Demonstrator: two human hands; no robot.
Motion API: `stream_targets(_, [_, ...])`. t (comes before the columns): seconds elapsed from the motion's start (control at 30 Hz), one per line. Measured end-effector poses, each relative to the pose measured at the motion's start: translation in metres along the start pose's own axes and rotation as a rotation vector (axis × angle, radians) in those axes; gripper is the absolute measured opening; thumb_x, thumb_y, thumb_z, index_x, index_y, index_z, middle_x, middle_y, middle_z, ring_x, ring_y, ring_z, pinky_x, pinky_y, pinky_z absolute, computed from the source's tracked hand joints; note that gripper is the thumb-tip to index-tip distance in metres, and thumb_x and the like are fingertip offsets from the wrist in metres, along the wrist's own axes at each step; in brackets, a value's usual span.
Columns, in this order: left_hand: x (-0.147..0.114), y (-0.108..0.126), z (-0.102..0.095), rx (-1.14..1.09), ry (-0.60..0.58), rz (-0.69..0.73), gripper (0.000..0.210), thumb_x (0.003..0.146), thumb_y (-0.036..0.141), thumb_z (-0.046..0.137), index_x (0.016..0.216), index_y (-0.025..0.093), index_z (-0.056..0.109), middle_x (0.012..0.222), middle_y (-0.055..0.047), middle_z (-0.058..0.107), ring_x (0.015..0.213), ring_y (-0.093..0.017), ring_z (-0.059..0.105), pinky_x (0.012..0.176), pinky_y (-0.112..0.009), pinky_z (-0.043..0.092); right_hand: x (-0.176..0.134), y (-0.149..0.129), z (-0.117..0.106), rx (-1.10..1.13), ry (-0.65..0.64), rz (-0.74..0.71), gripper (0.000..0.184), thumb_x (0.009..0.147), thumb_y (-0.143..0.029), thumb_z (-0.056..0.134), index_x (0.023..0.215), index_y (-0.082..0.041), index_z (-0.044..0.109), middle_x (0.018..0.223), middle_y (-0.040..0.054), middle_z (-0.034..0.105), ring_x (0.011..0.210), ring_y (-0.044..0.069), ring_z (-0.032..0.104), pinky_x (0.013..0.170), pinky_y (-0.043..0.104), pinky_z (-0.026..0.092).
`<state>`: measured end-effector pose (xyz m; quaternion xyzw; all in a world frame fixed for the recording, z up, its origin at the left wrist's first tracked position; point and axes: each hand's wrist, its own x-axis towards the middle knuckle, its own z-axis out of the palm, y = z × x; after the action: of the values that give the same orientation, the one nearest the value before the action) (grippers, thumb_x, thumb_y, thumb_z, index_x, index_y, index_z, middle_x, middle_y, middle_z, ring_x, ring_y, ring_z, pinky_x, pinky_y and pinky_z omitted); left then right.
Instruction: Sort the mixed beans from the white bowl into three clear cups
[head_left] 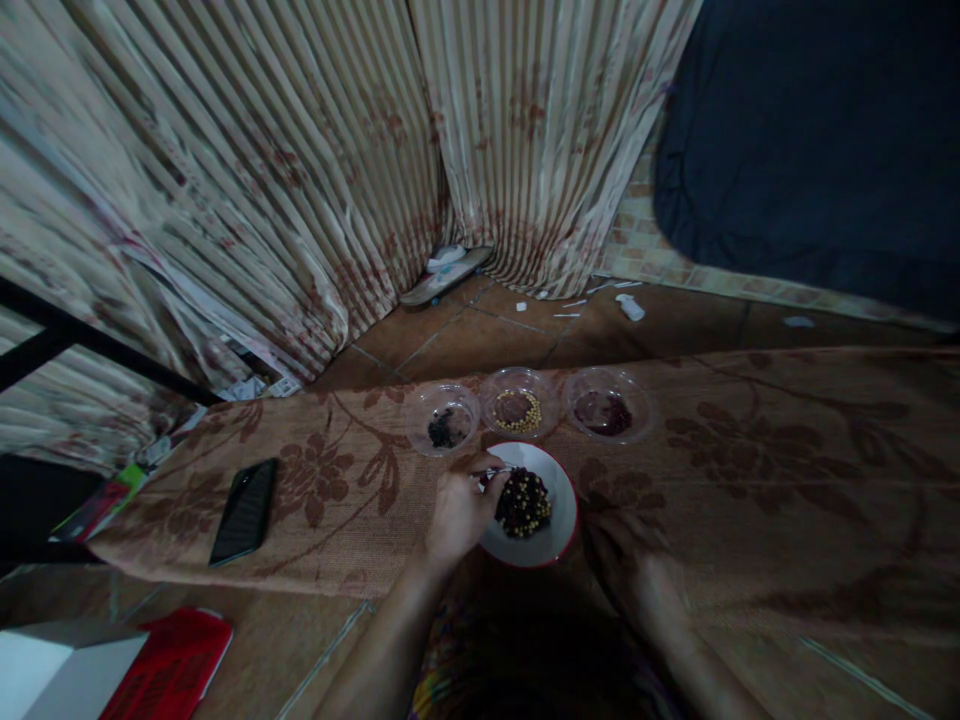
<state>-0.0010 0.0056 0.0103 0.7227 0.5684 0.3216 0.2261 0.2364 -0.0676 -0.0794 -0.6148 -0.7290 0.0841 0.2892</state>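
My left hand is closed in a pinch at the left rim of a white bowl with a red edge. Between its fingers shows a thin, shiny metal tool, apparently tweezers, pointing over the bowl. A heap of mixed dark and yellow beans lies inside. My right hand rests on the cloth just right of the bowl, dim, with fingers lying down and nothing seen in it. Behind stand three clear plastic bowls: one with black beans, one with yellow beans, one with dark red beans.
A brown floral cloth covers the long, low table. A black phone lies on its left part. Striped curtains hang behind, and scraps and a white piece litter the tiled floor. A red package is at lower left.
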Motion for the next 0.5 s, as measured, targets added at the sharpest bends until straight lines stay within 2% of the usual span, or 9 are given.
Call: stream_targets(0.5, [0.0018,0.0012,-0.0003,0.008,-0.019,-0.006,0.013,0.089,0.024,0.061,0.085,0.021,0.072,0.082,-0.002,0.075,0.074,-0.014,0.069,0.067,-0.022,0.050,0.0004,-0.0002,-0.0001,-0.012,0.000,0.003,0.030,0.099,-0.035,0.044,0.101,-0.022,0.071,0.101,0.0060,0.071,0.086,0.019,0.065,0.078,0.030,0.047])
